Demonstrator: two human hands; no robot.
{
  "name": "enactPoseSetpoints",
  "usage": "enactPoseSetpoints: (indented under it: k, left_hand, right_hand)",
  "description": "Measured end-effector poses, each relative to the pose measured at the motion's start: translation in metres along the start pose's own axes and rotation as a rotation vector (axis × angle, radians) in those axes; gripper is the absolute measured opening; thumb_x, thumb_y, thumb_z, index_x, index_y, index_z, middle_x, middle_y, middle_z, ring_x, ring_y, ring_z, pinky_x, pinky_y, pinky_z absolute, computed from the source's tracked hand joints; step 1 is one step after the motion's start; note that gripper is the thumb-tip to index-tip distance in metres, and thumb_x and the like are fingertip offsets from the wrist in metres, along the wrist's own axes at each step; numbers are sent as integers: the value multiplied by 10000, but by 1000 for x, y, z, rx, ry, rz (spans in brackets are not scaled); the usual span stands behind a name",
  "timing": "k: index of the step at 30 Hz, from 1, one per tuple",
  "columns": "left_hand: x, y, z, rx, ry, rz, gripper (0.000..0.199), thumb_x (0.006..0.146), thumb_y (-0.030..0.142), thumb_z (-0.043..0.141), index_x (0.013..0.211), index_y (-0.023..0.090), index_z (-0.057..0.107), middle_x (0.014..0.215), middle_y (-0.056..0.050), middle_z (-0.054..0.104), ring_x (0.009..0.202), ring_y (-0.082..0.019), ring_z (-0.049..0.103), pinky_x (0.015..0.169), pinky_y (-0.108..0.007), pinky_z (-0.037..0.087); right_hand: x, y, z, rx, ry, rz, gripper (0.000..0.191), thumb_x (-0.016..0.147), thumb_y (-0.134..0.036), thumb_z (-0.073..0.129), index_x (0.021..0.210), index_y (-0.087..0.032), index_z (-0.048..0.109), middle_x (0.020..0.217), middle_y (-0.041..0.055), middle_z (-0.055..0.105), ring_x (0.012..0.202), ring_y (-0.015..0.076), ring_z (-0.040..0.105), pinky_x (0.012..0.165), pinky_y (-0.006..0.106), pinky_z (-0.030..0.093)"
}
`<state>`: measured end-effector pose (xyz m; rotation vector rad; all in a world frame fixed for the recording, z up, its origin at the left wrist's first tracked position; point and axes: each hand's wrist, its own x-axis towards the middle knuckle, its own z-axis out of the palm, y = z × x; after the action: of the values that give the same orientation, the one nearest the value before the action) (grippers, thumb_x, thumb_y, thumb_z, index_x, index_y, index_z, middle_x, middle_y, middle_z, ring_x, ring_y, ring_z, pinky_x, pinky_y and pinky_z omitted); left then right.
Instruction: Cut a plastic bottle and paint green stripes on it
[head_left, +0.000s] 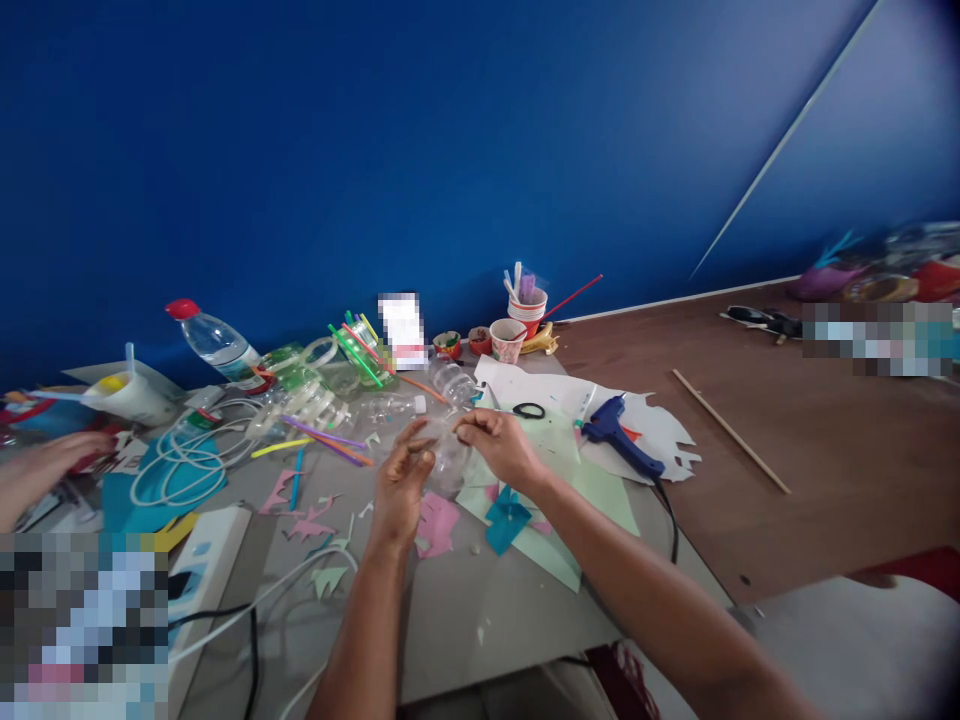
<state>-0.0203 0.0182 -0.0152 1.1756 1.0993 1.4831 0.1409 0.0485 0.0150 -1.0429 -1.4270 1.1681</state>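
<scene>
Both hands meet over the middle of the grey table at a clear plastic bottle (451, 468), whose outline is hard to make out. My left hand (403, 485) has its fingers curled at the bottle's left side. From the right, my right hand (501, 445) pinches its upper edge between thumb and fingers. Just below the hands lie a pink paper scrap (436, 525) and a teal paper shape (508, 520). A blue glue gun (622, 437) rests on white and pale green paper to the right of my right hand.
Coloured straws (330, 440), plastic bottles and a coiled white cable (176, 480) crowd the left. Paper cups (508, 338) stand by the blue wall. A power strip (210, 565) lies at front left. Another person's hand (64, 460) reaches in there. A wooden stick (731, 430) lies right.
</scene>
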Motion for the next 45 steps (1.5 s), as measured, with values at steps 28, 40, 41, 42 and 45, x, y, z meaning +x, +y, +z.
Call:
enactPoseSetpoints:
  k: [28, 40, 41, 42, 45]
  left_hand:
    - [-11, 2, 12, 373, 50, 231, 172, 815, 342, 633, 912, 229, 719, 1339, -84, 500, 1295, -256, 429, 1089, -410, 305]
    - [-9, 13, 9, 186, -27, 41, 208, 761, 374, 670, 851, 194, 723, 1356, -104, 517, 1292, -297, 443, 996, -395, 397]
    - [-9, 12, 8, 179, -32, 46, 199, 759, 366, 674, 848, 195, 724, 1354, -104, 521, 1297, -296, 439, 1002, -394, 393]
    - [-9, 11, 7, 162, -34, 50, 187, 759, 357, 677, 844, 197, 724, 1351, -101, 526, 1300, -293, 436, 1008, -391, 388]
    - [-8, 8, 2, 47, -15, 46, 148, 767, 333, 678, 844, 214, 718, 1364, -78, 532, 1293, -282, 449, 1015, -390, 386]
  right_hand:
    - [-6, 8, 17, -660, 203, -490, 152, 719, -76, 481, 647, -209, 466, 666, 27, 519, 699, 190, 492, 694, 321, 415]
    - [-5, -6, 10, -331, 62, -79, 37, 651, -161, 465, 630, -188, 479, 601, -39, 479, 569, 106, 429, 552, 230, 331]
    - [-4, -4, 8, -329, 61, -79, 38, 654, -166, 467, 629, -186, 488, 604, -39, 485, 570, 105, 430, 555, 231, 331]
    - [-2, -2, 5, -326, 65, -80, 42, 655, -171, 469, 628, -185, 498, 606, -37, 492, 573, 106, 433, 559, 233, 334]
    - [7, 3, -9, -275, 141, -48, 75, 670, -190, 460, 625, -183, 520, 595, -27, 496, 574, 117, 446, 562, 244, 345]
